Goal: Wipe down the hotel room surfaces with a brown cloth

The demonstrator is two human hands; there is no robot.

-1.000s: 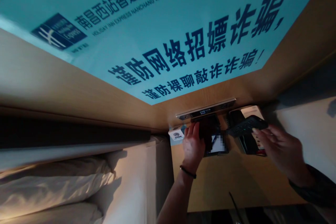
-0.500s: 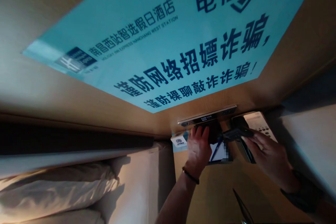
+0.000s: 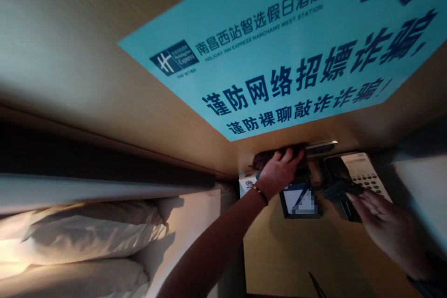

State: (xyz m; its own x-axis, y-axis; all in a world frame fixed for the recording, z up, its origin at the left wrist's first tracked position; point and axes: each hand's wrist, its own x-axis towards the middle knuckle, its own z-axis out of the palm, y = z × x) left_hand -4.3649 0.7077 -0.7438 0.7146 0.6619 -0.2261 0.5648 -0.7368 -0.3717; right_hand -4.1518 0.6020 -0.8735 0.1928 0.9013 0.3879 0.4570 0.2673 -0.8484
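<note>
My left hand (image 3: 277, 174) presses a dark cloth (image 3: 263, 159) against the wooden wall, over the left part of a metal-edged socket panel (image 3: 321, 148). Its fingers are bent over the cloth. On the right, my right hand (image 3: 380, 214) pinches a black flat object (image 3: 342, 190) in front of a white desk telephone (image 3: 365, 172). Between the hands lies a black tray (image 3: 302, 216) with white paper and a dark blue pen in it, partly blurred out.
A large blue poster (image 3: 251, 56) with Chinese text covers the wall above. Pale pillows (image 3: 94, 237) lie at the lower left beside the wooden tabletop (image 3: 279, 256). A small white and blue card (image 3: 246, 184) stands at the table's back left corner. A thin dark object (image 3: 316, 284) shows at the bottom.
The view has shifted, so the poster sits further right. My left hand now wipes over the panel with the cloth, covering its left part. My right hand still holds the black object, slightly lower.
</note>
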